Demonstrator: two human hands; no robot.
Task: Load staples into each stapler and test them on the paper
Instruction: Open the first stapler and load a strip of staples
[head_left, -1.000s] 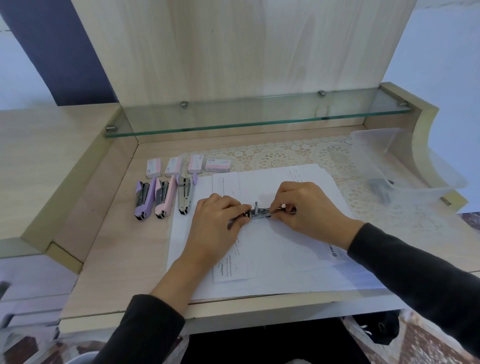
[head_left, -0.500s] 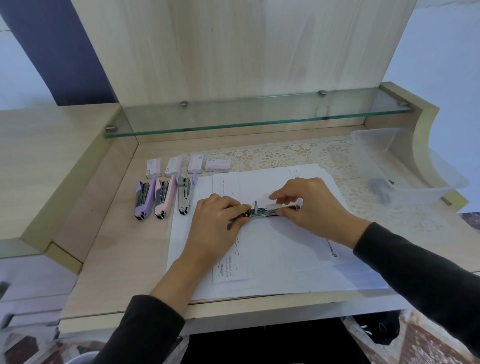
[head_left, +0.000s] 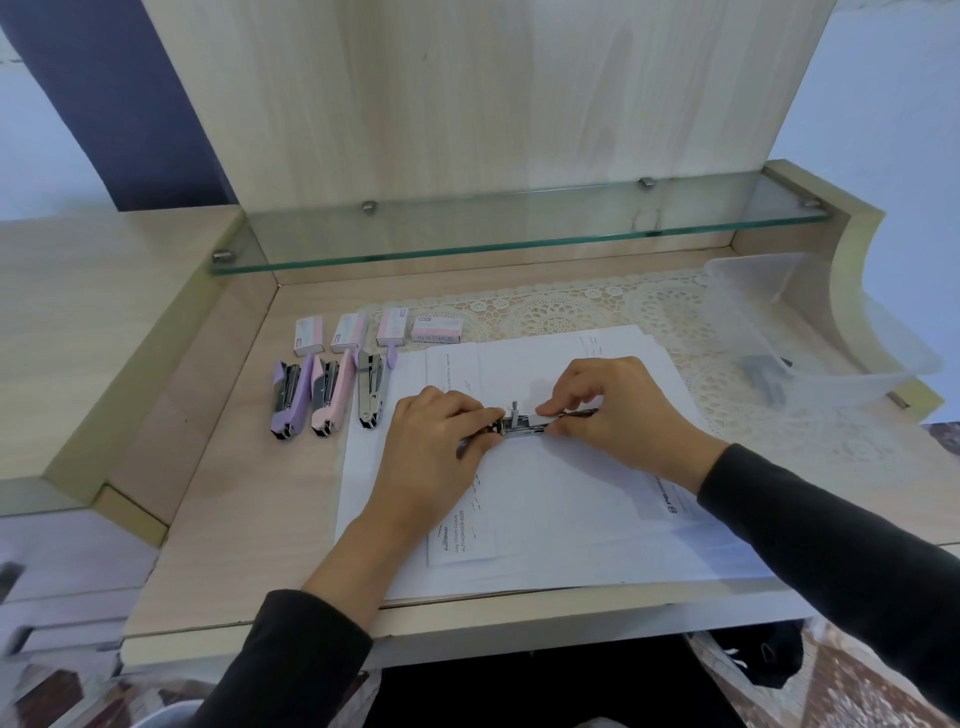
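The paper stack (head_left: 571, 519) lies on the desk (head_left: 234, 519), its far edge over a lace mat (head_left: 571, 312). At its left, three staplers (head_left: 326, 397) lie side by side, with four staple boxes (head_left: 350, 331) in a row just behind. A fourth stapler (head_left: 524, 422) is mid-paper, between the left hand (head_left: 441, 441) and the right hand (head_left: 618, 410). Far right, a tub (head_left: 831, 332) on the mat holds an object (head_left: 763, 376), perhaps another stapler.

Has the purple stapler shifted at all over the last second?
No. The purple stapler keeps its place below the leftmost staple box, beside the pink stapler.
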